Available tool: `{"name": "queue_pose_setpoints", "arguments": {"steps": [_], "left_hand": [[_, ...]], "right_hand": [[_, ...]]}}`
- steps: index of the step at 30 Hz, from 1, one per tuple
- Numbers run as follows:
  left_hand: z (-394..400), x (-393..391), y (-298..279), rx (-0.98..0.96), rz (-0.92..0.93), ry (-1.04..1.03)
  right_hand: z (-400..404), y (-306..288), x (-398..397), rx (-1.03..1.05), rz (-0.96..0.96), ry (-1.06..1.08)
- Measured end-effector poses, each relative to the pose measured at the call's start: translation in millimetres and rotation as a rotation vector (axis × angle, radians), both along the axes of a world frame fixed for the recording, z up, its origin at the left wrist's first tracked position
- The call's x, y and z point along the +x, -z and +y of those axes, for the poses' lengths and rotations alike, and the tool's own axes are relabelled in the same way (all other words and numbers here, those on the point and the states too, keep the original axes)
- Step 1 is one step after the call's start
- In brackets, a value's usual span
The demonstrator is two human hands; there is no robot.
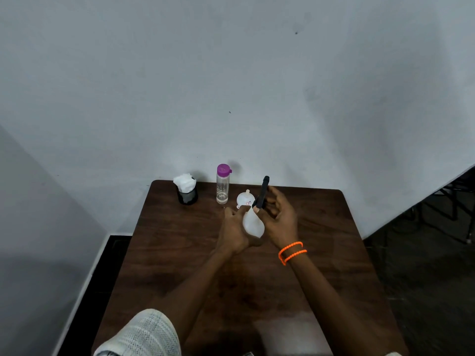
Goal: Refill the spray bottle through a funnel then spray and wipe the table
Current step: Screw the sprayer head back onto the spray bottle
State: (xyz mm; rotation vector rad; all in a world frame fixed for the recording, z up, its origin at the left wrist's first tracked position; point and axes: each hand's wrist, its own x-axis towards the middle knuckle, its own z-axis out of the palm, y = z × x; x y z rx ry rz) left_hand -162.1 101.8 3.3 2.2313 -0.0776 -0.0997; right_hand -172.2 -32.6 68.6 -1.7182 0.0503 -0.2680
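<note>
My arms are bare from the elbows down. On my right wrist I wear a bright orange beaded bracelet (292, 252), looped twice. My left sleeve (144, 335) is short, white and woven in a fine open mesh pattern.

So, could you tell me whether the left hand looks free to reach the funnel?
Probably not yet: the left hand is holding the spray bottle, though the funnel lies just beyond, unobstructed.
</note>
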Motion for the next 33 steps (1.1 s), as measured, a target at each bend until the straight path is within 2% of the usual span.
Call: {"name": "queue_pose_setpoints", "arguments": {"steps": [14,24,33], "left_hand": [[3.1,-0.5,-0.8,-0.066,-0.020,-0.010],[-6.0,1.2,-2.5,-0.180,-0.035,-0.056],[-0.1,0.9,-4.4,-0.189,-0.092,-0.048]], "right_hand": [[7.0,11.8,4.2,-0.032,0.099,0.065],[21.9,12.7,6.9,-0.024,0.050,0.197],[19.1,13.6,9.3,-0.087,0.078,0.121]]}}
